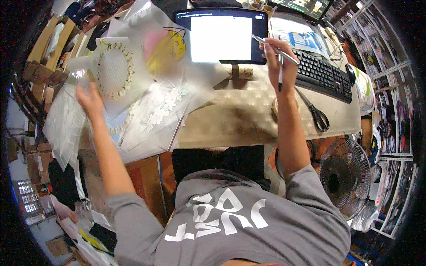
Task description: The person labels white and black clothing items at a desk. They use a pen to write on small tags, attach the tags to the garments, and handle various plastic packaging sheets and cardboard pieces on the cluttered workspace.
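Note:
At the left of the table, my left hand (91, 103) is closed at the edge of a clear plastic bag (80, 76), its fingertips partly blurred. Beside it a beaded necklace in an oval loop (101, 79) lies in translucent packaging. White flower trim (155, 116) shows in more plastic nearer me. My right hand (286, 66) grips a silver stylus (258, 40) that slants up to the left, over the right edge of a tablet (222, 40) with a bright white page. A second pen (280, 80) points downward from the same hand.
Right of my right hand lie a black keyboard (324, 75) and black-handled scissors (320, 119). A roll of tape (276, 106) is partly hidden by my forearm. Yellow and pink pieces (166, 51) sit under plastic. A fan (344, 177) stands at lower right.

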### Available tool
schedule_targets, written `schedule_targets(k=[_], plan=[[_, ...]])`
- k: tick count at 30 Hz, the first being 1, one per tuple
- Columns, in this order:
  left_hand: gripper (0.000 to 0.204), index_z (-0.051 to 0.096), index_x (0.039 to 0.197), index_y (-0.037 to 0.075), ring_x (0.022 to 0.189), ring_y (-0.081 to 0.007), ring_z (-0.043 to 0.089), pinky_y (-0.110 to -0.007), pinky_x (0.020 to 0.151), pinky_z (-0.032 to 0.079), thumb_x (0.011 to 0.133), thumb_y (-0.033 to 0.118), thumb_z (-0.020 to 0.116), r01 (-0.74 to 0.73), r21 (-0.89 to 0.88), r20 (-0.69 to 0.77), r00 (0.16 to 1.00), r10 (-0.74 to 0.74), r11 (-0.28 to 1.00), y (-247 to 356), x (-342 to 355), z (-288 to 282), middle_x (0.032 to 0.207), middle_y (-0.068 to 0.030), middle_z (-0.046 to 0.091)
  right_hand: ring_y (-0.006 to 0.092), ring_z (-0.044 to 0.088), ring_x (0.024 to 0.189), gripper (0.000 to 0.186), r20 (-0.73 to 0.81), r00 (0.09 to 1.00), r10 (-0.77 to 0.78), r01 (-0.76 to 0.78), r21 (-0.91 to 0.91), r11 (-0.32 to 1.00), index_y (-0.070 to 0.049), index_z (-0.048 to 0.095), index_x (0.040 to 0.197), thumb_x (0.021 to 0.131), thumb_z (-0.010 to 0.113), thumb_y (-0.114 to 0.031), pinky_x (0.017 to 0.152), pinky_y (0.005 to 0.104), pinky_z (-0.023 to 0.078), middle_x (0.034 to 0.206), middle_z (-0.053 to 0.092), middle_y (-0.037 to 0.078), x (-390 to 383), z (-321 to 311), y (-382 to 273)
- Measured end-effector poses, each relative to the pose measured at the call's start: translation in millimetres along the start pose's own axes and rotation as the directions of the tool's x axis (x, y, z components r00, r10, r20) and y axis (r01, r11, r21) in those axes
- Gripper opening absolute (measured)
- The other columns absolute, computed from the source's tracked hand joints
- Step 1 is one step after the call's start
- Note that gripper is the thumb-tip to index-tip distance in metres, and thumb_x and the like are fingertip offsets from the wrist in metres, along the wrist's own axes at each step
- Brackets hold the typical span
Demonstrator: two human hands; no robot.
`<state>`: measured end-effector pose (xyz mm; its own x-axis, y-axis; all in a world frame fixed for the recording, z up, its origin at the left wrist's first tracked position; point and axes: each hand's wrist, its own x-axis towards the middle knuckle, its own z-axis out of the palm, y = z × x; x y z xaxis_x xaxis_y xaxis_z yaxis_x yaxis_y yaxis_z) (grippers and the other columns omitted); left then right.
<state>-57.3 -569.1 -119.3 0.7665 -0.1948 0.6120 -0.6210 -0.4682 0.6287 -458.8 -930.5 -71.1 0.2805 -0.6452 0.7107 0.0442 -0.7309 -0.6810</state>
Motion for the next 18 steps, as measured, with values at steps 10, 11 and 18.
schedule_targets(k=[10, 11, 18], plan=[[0.052, 0.049, 0.135, 0.029, 0.139, -0.0366, 0.020, -0.057, 0.110, 0.014, 0.085, 0.039, 0.060, -0.394, 0.387, 0.710, 0.704, 0.003, 0.833, 85, -95, -20, 0.150, -0.0125, 0.026, 0.0101, 0.059, 0.056, 0.006, -0.038, 0.996, -0.080, 0.079, -0.028, 0.996, -0.003, 0.062, 0.086, 0.086, 0.057, -0.006, 0.052, 0.0249, 0.046, 0.063, 0.061, 0.005, -4, 27, 29], [0.053, 0.049, 0.134, 0.028, 0.139, -0.0364, 0.021, -0.056, 0.110, 0.014, 0.084, 0.038, 0.061, -0.401, 0.387, 0.710, 0.704, 0.010, 0.831, 72, -89, -31, 0.150, -0.0124, 0.026, 0.0100, 0.058, 0.055, 0.005, -0.039, 0.997, -0.068, 0.068, -0.008, 0.998, -0.003, 0.062, 0.085, 0.085, 0.058, -0.005, 0.052, 0.0247, 0.046, 0.063, 0.061, 0.005, -3, 26, 30], [0.053, 0.052, 0.132, 0.025, 0.138, -0.0353, 0.023, -0.053, 0.111, 0.015, 0.082, 0.035, 0.062, -0.469, 0.018, 0.757, 0.583, 0.294, 0.883, 171, -115, 11, 0.150, -0.0113, 0.027, 0.0133, 0.060, 0.057, 0.006, -0.005, 0.996, -0.092, 0.092, -0.063, 0.994, -0.005, 0.064, 0.086, 0.085, 0.058, -0.007, 0.054, 0.0274, 0.048, 0.065, 0.063, 0.008, -3, 28, 29]])
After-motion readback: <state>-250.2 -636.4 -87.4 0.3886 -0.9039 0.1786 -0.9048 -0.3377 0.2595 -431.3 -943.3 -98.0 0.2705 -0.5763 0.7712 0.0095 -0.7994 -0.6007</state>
